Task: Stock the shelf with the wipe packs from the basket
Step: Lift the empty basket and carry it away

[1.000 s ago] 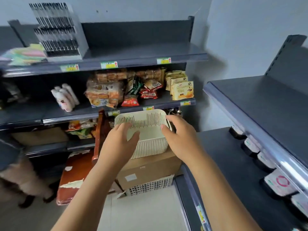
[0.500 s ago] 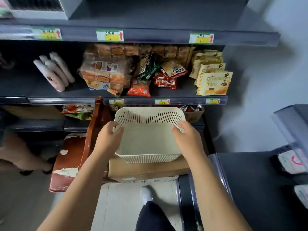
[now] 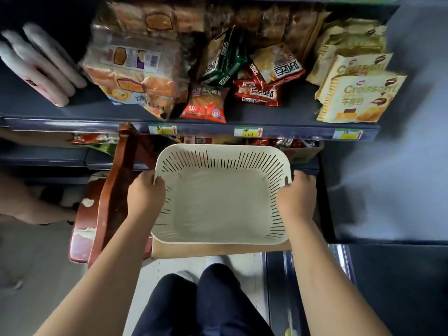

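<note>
A cream slotted plastic basket [image 3: 219, 197] sits on a brown cardboard box [image 3: 218, 249] below the snack shelf. Its inside is bare; no wipe packs show in it. My left hand [image 3: 145, 195] grips the basket's left rim with curled fingers. My right hand [image 3: 297, 196] grips the right rim the same way. A dark shelf [image 3: 400, 287] stands at the lower right; no wipe packs are in view on it.
The dark snack shelf [image 3: 194, 126] ahead holds bread bags, red and green snack packs, croissant packs [image 3: 358, 93] and white bottles [image 3: 41, 66]. A worn red-brown wooden chair [image 3: 109, 190] stands left of the basket. Another person's arm [image 3: 29, 204] shows at far left. My legs are below.
The view has swung left and down from the right-hand shelf toward the basket. My hands went from resting over the basket to gripping its two side rims.
</note>
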### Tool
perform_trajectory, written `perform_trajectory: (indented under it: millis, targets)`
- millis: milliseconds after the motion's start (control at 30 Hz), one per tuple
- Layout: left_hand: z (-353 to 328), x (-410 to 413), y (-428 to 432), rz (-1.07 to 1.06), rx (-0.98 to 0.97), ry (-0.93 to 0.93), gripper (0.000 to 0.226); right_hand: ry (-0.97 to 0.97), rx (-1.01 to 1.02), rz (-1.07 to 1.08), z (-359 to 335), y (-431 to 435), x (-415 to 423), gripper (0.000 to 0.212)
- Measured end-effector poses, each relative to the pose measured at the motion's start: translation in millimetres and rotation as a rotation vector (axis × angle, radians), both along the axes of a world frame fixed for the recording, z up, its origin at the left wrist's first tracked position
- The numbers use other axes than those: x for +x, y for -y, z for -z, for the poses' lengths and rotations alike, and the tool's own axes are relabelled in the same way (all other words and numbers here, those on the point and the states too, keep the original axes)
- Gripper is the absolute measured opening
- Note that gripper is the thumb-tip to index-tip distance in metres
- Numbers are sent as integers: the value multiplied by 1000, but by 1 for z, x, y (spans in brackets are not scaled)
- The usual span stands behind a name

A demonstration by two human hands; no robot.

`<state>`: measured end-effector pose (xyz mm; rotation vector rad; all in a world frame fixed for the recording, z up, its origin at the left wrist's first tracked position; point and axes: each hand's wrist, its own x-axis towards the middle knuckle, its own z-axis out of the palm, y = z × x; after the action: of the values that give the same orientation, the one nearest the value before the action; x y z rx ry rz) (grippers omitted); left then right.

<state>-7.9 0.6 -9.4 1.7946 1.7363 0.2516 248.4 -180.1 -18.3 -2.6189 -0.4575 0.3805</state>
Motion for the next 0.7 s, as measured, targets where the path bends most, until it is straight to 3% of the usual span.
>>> perform_trajectory:
  millis: [233,500,700]
  targets:
    - [-18,16,-14,-577,-325,499,17,-358,142,151,2,9,17,25]
    - [-89,27,-39,-427,-332,610,18,-245,346,305,-68,24,0,14]
    - [-138,29,-57,-238,-346,685,15,30,320,372,-122,41,-45,36]
